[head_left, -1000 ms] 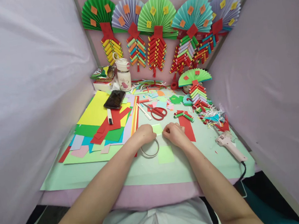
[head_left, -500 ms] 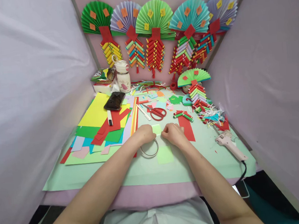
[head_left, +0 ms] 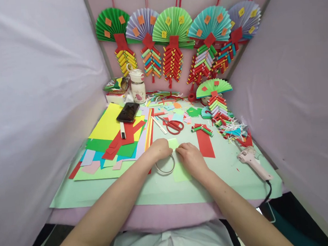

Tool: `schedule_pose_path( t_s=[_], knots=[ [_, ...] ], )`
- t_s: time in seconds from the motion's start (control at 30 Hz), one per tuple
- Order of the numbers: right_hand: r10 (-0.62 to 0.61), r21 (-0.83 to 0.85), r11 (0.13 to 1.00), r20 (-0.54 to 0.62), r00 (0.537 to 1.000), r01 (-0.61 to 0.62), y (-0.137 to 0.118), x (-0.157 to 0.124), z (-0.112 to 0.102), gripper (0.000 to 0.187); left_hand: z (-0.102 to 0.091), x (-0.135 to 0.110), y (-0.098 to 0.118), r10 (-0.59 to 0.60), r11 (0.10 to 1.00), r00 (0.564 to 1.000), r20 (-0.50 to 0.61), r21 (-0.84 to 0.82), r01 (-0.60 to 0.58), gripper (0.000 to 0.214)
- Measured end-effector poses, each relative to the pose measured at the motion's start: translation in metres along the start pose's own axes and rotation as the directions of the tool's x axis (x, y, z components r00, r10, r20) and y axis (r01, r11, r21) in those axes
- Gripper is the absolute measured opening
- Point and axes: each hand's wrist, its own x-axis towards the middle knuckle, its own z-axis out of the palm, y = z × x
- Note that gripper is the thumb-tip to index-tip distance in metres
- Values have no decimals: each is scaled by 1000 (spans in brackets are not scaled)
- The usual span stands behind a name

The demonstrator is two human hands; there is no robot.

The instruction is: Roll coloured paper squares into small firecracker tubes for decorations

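My left hand (head_left: 162,149) is closed, fingers bent down, at the top of a ring-shaped tape roll (head_left: 166,172) that looks thin and pale grey. Just right of it, my right hand (head_left: 191,157) has its fingertips pressed together over a light green paper strip (head_left: 182,173). Only a narrow gap separates the two hands, and the strip shows above, between and below them. What the right fingertips pinch is too small to make out. Beyond the hands lie red-handled scissors (head_left: 175,126) and a white pen-like stick (head_left: 159,125).
Coloured paper sheets (head_left: 98,130), a phone (head_left: 128,112) and a cutter (head_left: 122,131) lie left. Red paper (head_left: 205,144), rolled paper tubes (head_left: 201,129) and a glue gun (head_left: 255,163) are right. A bottle (head_left: 138,86) stands behind, below hanging paper fans (head_left: 172,24).
My right hand has shifted slightly left and down, its fingers now closer to my left hand. The left hand and tape roll stay nearly in place. The whole view has tilted a little.
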Motion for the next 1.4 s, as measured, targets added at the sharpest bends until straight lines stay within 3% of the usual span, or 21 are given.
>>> schedule_pose_path(
  t_s=[0.2,0.37,0.53,1.07,1.2,1.3,1.4],
  knots=[
    [-12,-235,972,73,997,29,-12,-6,-7,17,1,-8,-5,11,1000,999,-50,-14,-12,31],
    [-18,-259,965,105,994,45,-16,-8,-10,23,4,-12,-18,-12,999,994,-106,-52,7,29],
    [-38,-286,956,117,992,70,-20,-9,-10,31,8,-11,-28,46,990,990,-131,-128,-63,23],
    [-29,-281,956,187,982,81,-27,-8,-17,42,11,-10,-27,39,988,987,-156,-142,-62,16],
    [-12,-188,981,166,986,44,-10,14,-24,32,12,-10,-26,43,988,986,-162,-137,-65,17],
    [134,-140,983,82,988,-122,10,49,-27,29,12,-10,-26,35,987,986,-162,-147,-59,16],
    [193,-135,974,86,977,-181,24,89,-22,27,13,-12,-27,40,986,985,-165,-154,-66,16]
  ],
)
